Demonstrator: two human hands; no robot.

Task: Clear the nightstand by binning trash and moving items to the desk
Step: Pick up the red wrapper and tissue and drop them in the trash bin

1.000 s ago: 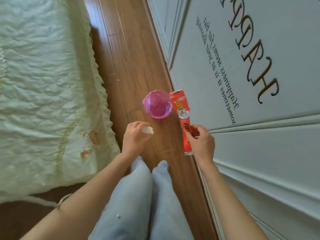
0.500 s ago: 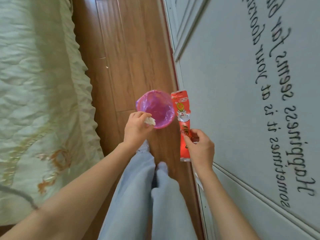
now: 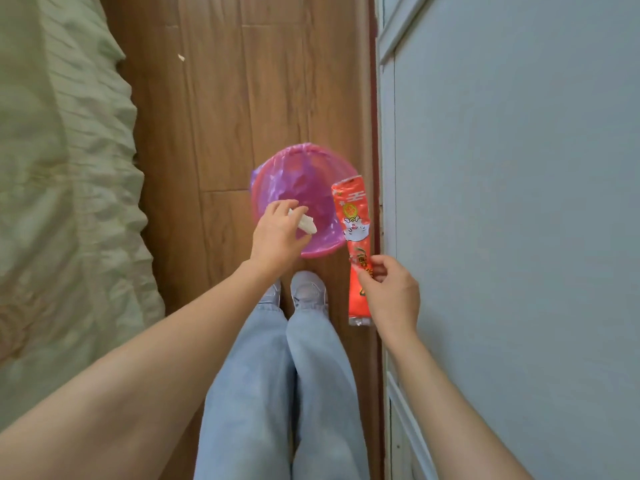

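A small bin lined with a pink-purple bag (image 3: 294, 174) stands on the wooden floor just ahead of my feet. My left hand (image 3: 277, 233) is over the bin's near rim, fingers closed on a crumpled white tissue (image 3: 306, 224) that pokes out above the bin's opening. My right hand (image 3: 391, 292) pinches a long red snack wrapper (image 3: 355, 223) near its lower half. The wrapper stands upright beside the bin's right edge, close to the wall.
A bed with a pale green quilted cover (image 3: 65, 188) runs along the left. A grey-blue panelled wall (image 3: 502, 202) rises on the right. Between them lies a narrow strip of wooden floor (image 3: 249, 91). My legs in blue jeans (image 3: 277, 393) and grey shoes are below.
I have come closer to the bin, which now lies right below. My left hand with the tissue moved from short of the bin to over its opening. The right hand still holds the wrapper.
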